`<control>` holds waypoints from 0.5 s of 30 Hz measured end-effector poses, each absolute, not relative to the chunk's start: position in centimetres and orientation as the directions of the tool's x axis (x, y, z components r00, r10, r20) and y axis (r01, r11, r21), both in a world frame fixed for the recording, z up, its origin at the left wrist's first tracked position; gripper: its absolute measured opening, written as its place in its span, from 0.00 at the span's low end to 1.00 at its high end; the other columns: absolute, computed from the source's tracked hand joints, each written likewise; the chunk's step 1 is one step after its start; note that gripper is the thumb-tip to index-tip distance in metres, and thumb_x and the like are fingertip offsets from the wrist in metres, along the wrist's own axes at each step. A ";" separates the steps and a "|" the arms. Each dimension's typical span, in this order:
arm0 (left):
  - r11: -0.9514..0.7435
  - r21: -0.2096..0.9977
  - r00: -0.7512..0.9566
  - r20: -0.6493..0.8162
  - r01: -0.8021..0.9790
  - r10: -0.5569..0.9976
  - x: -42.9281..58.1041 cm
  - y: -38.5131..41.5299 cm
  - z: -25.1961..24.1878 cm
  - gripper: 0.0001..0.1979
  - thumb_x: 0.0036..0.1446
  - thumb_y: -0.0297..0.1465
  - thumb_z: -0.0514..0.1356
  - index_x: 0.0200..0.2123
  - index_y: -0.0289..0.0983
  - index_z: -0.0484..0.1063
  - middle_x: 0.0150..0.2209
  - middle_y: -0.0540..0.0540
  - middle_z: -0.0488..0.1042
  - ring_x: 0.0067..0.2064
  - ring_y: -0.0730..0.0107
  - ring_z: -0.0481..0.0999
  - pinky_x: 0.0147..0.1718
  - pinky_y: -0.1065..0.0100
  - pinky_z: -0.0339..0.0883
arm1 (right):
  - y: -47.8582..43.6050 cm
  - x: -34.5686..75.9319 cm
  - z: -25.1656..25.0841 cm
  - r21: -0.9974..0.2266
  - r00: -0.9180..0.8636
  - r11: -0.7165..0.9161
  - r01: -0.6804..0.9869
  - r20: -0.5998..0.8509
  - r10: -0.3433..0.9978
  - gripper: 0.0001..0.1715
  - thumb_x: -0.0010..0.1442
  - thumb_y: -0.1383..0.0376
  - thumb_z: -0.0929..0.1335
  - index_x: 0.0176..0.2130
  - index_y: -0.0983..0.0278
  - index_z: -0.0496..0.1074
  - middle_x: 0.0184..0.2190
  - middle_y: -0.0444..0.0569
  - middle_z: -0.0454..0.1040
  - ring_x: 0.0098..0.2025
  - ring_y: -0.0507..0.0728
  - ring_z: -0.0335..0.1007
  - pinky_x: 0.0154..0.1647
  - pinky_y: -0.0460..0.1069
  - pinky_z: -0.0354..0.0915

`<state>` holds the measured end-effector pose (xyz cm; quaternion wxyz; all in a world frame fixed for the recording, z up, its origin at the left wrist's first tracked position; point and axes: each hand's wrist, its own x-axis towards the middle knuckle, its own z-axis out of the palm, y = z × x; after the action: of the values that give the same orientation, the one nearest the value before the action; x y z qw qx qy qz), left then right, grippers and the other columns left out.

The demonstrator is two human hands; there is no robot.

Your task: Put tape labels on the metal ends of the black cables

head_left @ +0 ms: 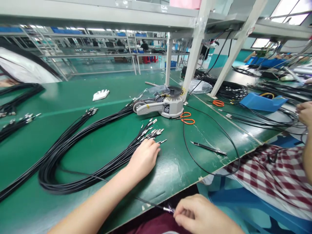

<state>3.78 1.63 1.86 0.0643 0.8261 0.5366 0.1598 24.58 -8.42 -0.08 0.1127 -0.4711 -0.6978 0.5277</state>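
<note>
My left hand (145, 156) rests at the connector ends of a long bundle of black cables (104, 122) that curves over the green table (168, 182). Its fingers are bent together over a cable end with a silver tip (162, 141). Low in the view, past the table's front edge, my right hand (198, 213) is curled with thumb and finger pinched. Beside its fingertips is the silver connector (168, 209) of one black cable, which runs back under my left forearm. The fingertips seem to touch a shiny purplish piece by that connector.
A white tape dispenser (172, 105) stands mid-table, with orange-handled scissors (187, 118) and tweezers (208, 148) to its right. A looped black cable surrounds the tweezers. A white glove (100, 94) lies behind. At the right sits a person in checked cloth (275, 172), near a blue bin (263, 101).
</note>
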 end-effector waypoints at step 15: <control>0.129 0.942 0.265 -0.216 0.311 0.940 5.9 2.3 4.9 0.12 0.52 0.37 0.58 0.31 0.34 0.73 0.26 0.48 0.74 0.25 0.72 0.71 0.27 0.70 0.67 | 2.3 23.8 2.4 -0.995 -0.210 0.023 0.096 0.002 0.978 0.14 0.54 0.58 0.69 0.38 0.64 0.74 0.29 0.46 0.75 0.33 0.53 0.69 0.34 0.47 0.65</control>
<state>5.88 2.29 4.87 0.5327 0.5904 0.5297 0.2950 23.76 2.28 2.37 0.4227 -0.4653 -0.5769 0.5215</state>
